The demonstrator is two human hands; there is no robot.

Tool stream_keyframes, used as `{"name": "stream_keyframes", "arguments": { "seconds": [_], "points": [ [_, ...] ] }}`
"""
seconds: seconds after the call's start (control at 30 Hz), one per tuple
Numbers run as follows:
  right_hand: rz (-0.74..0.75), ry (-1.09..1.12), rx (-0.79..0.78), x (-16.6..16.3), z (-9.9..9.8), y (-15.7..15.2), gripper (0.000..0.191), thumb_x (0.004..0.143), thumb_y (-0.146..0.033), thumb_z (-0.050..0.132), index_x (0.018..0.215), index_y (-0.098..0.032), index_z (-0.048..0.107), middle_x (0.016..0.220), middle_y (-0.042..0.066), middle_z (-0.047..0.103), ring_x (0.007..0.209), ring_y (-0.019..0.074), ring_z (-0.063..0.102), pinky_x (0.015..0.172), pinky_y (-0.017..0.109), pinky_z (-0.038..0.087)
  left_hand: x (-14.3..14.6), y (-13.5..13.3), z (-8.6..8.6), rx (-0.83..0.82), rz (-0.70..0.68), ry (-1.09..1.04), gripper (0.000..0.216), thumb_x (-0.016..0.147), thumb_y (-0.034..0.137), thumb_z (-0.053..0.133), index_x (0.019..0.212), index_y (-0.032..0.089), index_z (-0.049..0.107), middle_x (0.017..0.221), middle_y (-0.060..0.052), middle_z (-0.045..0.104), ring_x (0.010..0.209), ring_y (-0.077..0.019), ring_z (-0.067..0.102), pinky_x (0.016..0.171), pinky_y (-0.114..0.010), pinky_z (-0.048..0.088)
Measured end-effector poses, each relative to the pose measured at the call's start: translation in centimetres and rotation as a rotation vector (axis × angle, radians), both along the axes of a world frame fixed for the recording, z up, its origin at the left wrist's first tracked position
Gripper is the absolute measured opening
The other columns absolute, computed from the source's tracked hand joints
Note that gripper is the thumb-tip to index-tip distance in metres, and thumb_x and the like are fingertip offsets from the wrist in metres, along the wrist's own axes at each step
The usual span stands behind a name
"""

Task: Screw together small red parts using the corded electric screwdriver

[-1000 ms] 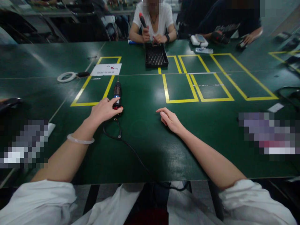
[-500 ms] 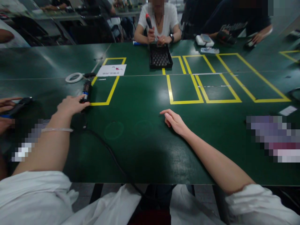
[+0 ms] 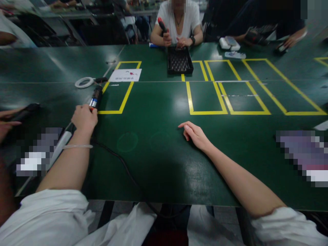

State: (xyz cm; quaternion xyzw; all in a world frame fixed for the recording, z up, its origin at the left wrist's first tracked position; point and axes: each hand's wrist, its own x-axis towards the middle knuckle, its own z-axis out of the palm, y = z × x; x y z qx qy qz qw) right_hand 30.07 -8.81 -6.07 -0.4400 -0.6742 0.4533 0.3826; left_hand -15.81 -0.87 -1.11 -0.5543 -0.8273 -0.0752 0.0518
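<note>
My left hand (image 3: 85,118) is closed around the lower end of a black cylindrical tool (image 3: 96,95) with a blue and silver band. The tool's upper part sticks out beyond my fingers, and its lower part is hidden under the hand. A black cable (image 3: 123,164) runs from near my left wrist across the table and over its front edge. My right hand (image 3: 193,134) rests on the green table (image 3: 159,164) with nothing in it, the index finger stretched out and the other fingers curled.
Yellow tape outlines (image 3: 207,112) mark the table. A printed card (image 3: 125,75), a white cable loop (image 3: 84,82) and a white rod (image 3: 60,143) lie on the left. Opposite, a person holds a red-tipped tool (image 3: 161,24) behind a black tray (image 3: 180,72). Co-workers' hands are at left and far right.
My left hand has wrapped around the tool's lower end, where earlier the fingers only reached over it. The white rod beside my left forearm now shows. My right hand stays resting.
</note>
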Motion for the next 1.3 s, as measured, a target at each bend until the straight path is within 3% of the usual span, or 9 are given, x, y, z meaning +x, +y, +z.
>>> {"name": "stream_keyframes", "arguments": {
  "seconds": [0.13,0.23,0.37,0.5,0.6,0.67,0.77,0.97,1.3],
  "points": [
    [0.006,-0.009,-0.006,-0.1,0.1,-0.1,0.045,0.101,-0.052,0.038,0.109,-0.015,0.062,0.058,-0.005,0.048,0.055,0.0118,0.05,0.064,0.026,0.041,3.4,0.6,0.2,0.207,-0.138,-0.106,0.044,0.101,0.039,0.036,0.127,0.008,0.051,0.128,-0.012,0.052,0.114,-0.0243,0.049,0.099,-0.041,0.039],
    [0.006,-0.011,-0.002,-0.1,0.0,-0.1,0.042,0.101,-0.05,0.04,0.109,-0.016,0.063,0.059,-0.005,0.049,0.055,0.0115,0.05,0.063,0.026,0.041,9.2,0.8,0.1,0.222,-0.402,-0.561,0.036,0.097,0.033,0.047,0.122,0.008,0.054,0.11,-0.01,0.064,0.096,-0.0158,0.059,0.096,-0.033,0.045],
    [0.006,0.037,-0.033,0.0,-0.2,-0.1,0.033,0.096,-0.047,0.052,0.105,-0.017,0.062,0.064,-0.004,0.051,0.058,0.0116,0.052,0.06,0.025,0.041,18.3,-0.9,0.3,-0.059,-0.657,-1.176,0.041,0.094,0.04,0.053,0.122,0.011,0.061,0.095,-0.008,0.064,0.084,-0.0147,0.062,0.085,-0.031,0.052],
    [0.022,0.202,-0.071,0.0,-0.3,0.1,0.041,0.086,-0.044,0.067,0.117,-0.019,0.055,0.072,-0.004,0.055,0.059,0.0107,0.052,0.057,0.024,0.042,23.7,-3.4,0.0,-0.341,-0.823,-1.426,0.059,0.092,0.039,0.059,0.145,0.015,0.048,0.081,-0.002,0.059,0.073,-0.0115,0.057,0.075,-0.027,0.05],
    [0.071,0.23,-0.104,-0.1,-0.2,0.1,0.051,0.08,-0.043,0.074,0.12,-0.02,0.052,0.077,-0.003,0.059,0.061,0.0104,0.053,0.059,0.024,0.043,25.1,-4.4,-1.0,-0.521,-0.933,-1.474,0.07,0.091,0.036,0.062,0.153,0.015,0.036,0.072,0.001,0.055,0.068,-0.0108,0.054,0.07,-0.024,0.046],
    [0.109,0.219,-0.105,-0.2,-0.1,-0.1,0.039,0.084,-0.045,0.071,0.109,-0.019,0.056,0.08,0.0,0.063,0.066,0.0115,0.057,0.062,0.025,0.046,25.4,-4.5,-1.9,-0.568,-0.965,-1.499,0.07,0.091,0.035,0.061,0.152,0.014,0.036,0.071,0.001,0.055,0.068,-0.0111,0.054,0.07,-0.024,0.045],
    [0.117,0.202,-0.091,-0.2,-0.3,-0.3,0.031,0.087,-0.045,0.067,0.101,-0.019,0.057,0.085,0.003,0.066,0.071,0.013,0.059,0.066,0.027,0.047,25.4,-4.5,-3.0,-0.558,-0.913,-1.584,0.058,0.094,0.039,0.058,0.145,0.013,0.045,0.079,-0.003,0.06,0.073,-0.0128,0.058,0.072,-0.027,0.047],
    [0.017,0.159,-0.028,-0.1,-0.3,-0.2,0.03,0.086,-0.044,0.07,0.1,-0.02,0.058,0.084,0.002,0.064,0.069,0.0127,0.057,0.063,0.027,0.045,25.4,-4.6,-3.3,-0.553,-0.809,-1.661,0.04,0.092,0.05,0.058,0.1,0.011,0.06,0.081,-0.007,0.064,0.075,-0.0144,0.061,0.075,-0.029,0.05],
    [0.008,0.158,-0.06,-0.1,-0.3,-0.2,0.034,0.086,-0.047,0.069,0.104,-0.021,0.057,0.078,0.0,0.062,0.065,0.0121,0.056,0.061,0.027,0.046,25.8,-5.0,-3.3,-0.475,-0.842,-1.536,0.033,0.083,0.037,0.072,0.099,0.012,0.057,0.082,-0.004,0.064,0.075,-0.0126,0.061,0.075,-0.027,0.049]
  ]
}}
